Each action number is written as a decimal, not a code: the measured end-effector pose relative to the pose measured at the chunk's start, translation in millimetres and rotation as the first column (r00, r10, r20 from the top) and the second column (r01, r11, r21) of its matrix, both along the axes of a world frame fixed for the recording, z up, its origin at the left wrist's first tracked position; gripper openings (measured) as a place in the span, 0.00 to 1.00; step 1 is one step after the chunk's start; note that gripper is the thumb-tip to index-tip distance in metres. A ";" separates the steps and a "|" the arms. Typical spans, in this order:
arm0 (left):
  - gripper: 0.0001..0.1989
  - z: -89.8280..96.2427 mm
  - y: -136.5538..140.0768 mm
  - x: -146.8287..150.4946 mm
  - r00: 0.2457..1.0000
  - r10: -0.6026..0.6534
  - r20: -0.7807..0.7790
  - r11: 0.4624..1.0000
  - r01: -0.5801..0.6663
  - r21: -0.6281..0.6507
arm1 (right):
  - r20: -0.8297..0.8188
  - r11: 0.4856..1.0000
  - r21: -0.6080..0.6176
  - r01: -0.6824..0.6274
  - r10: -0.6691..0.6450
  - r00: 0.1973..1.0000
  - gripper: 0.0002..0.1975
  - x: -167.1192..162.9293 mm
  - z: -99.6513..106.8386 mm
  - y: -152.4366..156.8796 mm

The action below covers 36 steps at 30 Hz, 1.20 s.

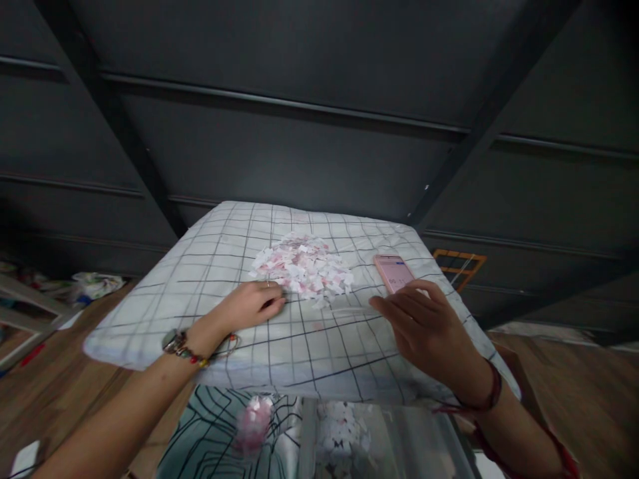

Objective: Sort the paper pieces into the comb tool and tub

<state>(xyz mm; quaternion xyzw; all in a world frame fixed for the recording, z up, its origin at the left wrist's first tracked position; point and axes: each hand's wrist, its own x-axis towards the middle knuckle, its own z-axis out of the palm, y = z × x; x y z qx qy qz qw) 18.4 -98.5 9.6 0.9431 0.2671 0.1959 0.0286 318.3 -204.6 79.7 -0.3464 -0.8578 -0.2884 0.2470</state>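
Observation:
A heap of small white and pink paper-like pieces (pixel 304 266) lies mid-table on a checked white cloth (pixel 200 266). My left hand (pixel 254 305) rests on the cloth at the heap's near left edge, its fingers curled; what they hold, if anything, is hidden. To the right, my right hand (pixel 424 322) is raised over the cloth with its fingertips pinched together. A faint pale streak runs left from those fingertips, too blurred to identify. Just beyond this hand lies a pink phone (pixel 393 271) with its screen lit, partly covered by the fingers.
Below the table's near edge, a blurred pink and white bundle (pixel 253 424) lies on teal patterned fabric (pixel 200 432). Beside it stands a clear container (pixel 424 439) with white pieces inside. A dark panelled wall (pixel 289 153) closes off the far side. An orange frame (pixel 472 266) leans at right.

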 end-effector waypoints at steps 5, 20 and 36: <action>0.17 -0.6 0.9 -0.5 1.000 -0.003 0.004 1.000 0.003 -0.009 | 0.000 0.998 0.028 0.048 -0.048 0.999 0.16 2.4 -0.7 2.5; 0.17 0.4 1.8 0.1 1.000 -0.021 0.015 0.999 0.022 -0.029 | 0.006 0.996 -0.070 -0.054 0.055 0.998 0.16 -0.1 6.2 -16.4; 0.17 1.1 0.6 0.0 1.000 -0.014 0.011 0.999 0.014 -0.035 | 0.027 1.000 0.012 -0.016 0.016 1.000 0.16 2.0 3.0 -7.1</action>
